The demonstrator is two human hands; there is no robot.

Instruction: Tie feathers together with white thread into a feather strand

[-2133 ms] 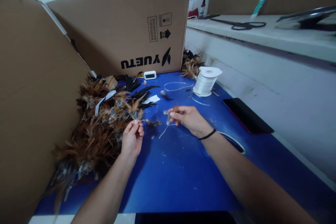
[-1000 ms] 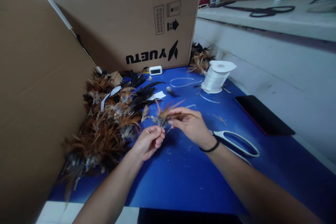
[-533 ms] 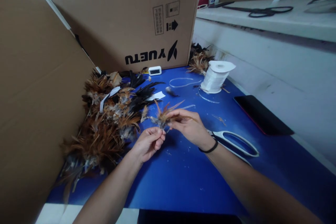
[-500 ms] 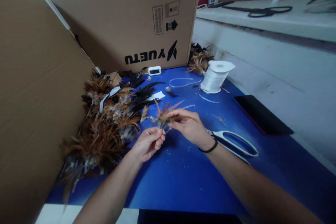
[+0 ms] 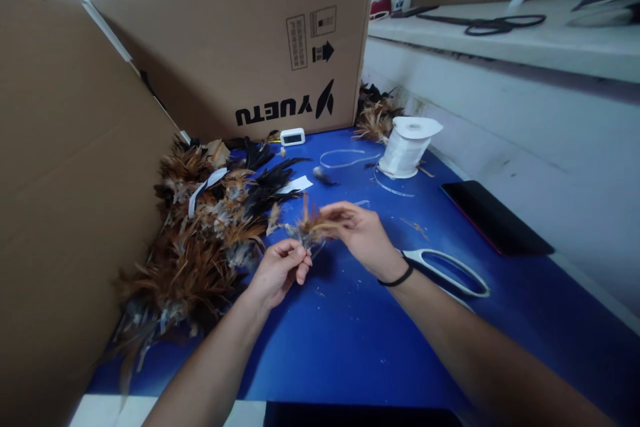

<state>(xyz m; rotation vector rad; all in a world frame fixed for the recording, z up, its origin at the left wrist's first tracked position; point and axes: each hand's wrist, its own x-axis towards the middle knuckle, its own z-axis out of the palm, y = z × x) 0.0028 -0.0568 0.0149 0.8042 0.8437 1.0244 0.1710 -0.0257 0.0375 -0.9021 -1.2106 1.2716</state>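
A small bunch of brown and grey feathers [image 5: 309,232] is over the middle of the blue table. My left hand [image 5: 280,270] pinches its base between thumb and fingertips. My right hand [image 5: 357,233], with a black band at the wrist, has its fingers bent around the right side of the feathers; some strands lie between thumb and fingers, slightly blurred. A thin clear strip shows near the base of the bunch. White-handled scissors [image 5: 453,269] lie by my right wrist, their blades hidden under it.
A heap of brown and black feathers [image 5: 195,267] covers the left side, beside tall cardboard boxes [image 5: 210,47]. Farther back stand a white spool [image 5: 407,150] and a small digital display [image 5: 293,137]. A black tablet-like slab [image 5: 495,217] lies at the right, below a ledge holding dark scissors [image 5: 505,25].
My right fingers have lifted slightly and straightened along the feathers, whose tips now stand more upright. My left hand keeps its pinch. The whole view has shifted slightly.
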